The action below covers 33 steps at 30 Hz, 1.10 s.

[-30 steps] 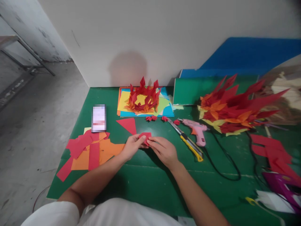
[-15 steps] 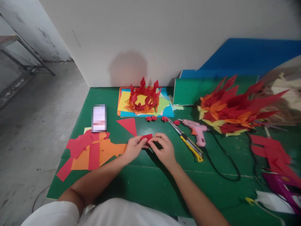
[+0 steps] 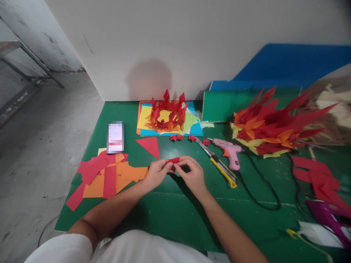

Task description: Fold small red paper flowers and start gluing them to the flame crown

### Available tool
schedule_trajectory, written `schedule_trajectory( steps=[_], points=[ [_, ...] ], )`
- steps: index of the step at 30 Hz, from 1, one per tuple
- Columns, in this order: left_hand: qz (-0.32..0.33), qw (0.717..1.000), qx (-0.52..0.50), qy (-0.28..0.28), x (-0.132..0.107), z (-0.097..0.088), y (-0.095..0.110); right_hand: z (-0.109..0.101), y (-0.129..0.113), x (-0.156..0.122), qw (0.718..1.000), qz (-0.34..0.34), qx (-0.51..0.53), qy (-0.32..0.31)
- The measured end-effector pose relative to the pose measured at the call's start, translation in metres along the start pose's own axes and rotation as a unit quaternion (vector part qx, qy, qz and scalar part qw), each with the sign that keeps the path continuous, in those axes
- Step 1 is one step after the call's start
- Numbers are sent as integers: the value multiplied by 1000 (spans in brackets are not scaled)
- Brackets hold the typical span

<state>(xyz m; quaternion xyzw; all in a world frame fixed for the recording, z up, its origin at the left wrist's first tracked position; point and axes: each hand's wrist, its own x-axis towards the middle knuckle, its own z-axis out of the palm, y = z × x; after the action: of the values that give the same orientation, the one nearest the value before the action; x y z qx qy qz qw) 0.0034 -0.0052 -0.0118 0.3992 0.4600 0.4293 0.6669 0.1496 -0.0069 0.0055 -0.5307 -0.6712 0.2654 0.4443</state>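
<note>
Between both hands is a small folded piece of red paper, held above the green table. My left hand pinches its left end with thumb and fingers. The thumb and fingertips of my right hand are closed on the right end, hiding part of it. A flat red paper triangle lies just beyond my left hand. Several small crumpled-looking red paper pieces sit in a row farther back. To the right of my right hand rest a yellow utility knife and a pink glue gun.
Red and orange paper pieces are heaped at left, below a phone. A red paper crown stands on coloured sheets at the back. A larger flame-like paper piece and a black cord lie right.
The red paper now looks narrower, turned or folded over between my fingertips. My right fingers have closed in slightly over its top edge. Everything else stays in place.
</note>
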Motion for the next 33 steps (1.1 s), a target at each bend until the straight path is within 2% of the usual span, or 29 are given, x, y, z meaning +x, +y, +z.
schedule_trajectory(
  steps=[8, 13, 17, 22, 25, 33],
  points=[
    [14, 999, 42, -12, -3, -2, 4, -2, -2, 1, 1000, 13, 9, 4],
    [2, 999, 41, -15, -2, -1, 5, -3, -2, 1, 998, 50, 35, -11],
    [17, 998, 65, -15, -2, -1, 3, -1, 1, -1, 994, 81, 69, -26],
    [26, 995, 92, -15, -3, -2, 3, 3, 8, -1, 972, 158, 173, -13],
    [35, 994, 103, -25, -4, -2, 2, 3, 11, 1, 958, 185, 215, -32],
    [6, 999, 38, -2, -1, 1, 6, 1, 5, 4, 957, 172, 229, -52]
  ],
)
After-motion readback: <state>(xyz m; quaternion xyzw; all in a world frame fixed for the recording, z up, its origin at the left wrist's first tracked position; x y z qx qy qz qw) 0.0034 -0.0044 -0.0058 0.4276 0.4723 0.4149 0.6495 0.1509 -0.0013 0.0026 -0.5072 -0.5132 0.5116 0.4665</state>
